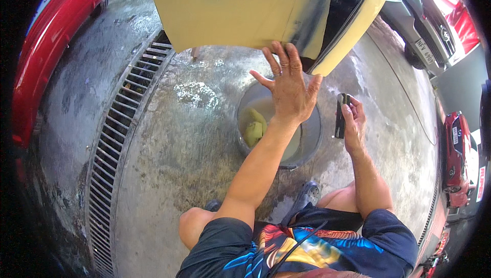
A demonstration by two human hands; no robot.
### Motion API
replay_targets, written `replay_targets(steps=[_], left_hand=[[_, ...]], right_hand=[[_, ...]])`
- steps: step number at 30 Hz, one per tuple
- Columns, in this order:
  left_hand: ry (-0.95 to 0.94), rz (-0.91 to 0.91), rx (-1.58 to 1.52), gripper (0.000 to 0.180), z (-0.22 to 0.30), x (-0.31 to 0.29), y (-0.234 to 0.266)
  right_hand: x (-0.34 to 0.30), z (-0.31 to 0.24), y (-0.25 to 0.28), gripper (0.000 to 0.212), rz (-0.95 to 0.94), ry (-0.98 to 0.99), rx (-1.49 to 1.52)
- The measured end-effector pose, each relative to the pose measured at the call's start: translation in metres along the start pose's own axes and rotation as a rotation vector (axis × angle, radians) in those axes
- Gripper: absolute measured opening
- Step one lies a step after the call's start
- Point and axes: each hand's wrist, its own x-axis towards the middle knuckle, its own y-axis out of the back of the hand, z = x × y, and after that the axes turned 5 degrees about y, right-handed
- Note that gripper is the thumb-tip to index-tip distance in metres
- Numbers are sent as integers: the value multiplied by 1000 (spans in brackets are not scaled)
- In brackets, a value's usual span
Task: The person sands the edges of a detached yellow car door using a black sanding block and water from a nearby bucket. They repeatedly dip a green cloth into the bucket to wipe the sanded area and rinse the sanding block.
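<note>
Plainly, your left grip (292,92) lies spread against the yellow panel (230,12) ahead, perhaps steadying it; your right grip (355,122) pinches a dark block (340,119).

The yellow panel (225,12) is cut off at the far edge, so its full outline cannot be told. The left hand (292,91) and its forearm cover part of the bucket (315,129), where cloudy water hides the bottom; how far the yellow-green cloth (253,133) sinks is unclear. The right hand (355,124) hides part of the dark block (340,124). The left shoe (213,205) is mostly hidden by the leg and forearm. The red car (64,42) at left is also cut off.
</note>
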Motion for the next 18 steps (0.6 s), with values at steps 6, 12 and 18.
replay_targets(steps=[6,12,18], left_hand=[[-79,-40,-14,91,2,-32,-13],[-125,19,-28,87,-4,-49,-23],[-138,51,-15,86,0,-53,-23]], right_hand=[[1,-3,-5,55,-11,3,-23],[-1,-7,-11,56,-41,8,-26],[-2,-8,-10,58,-43,8,5]])
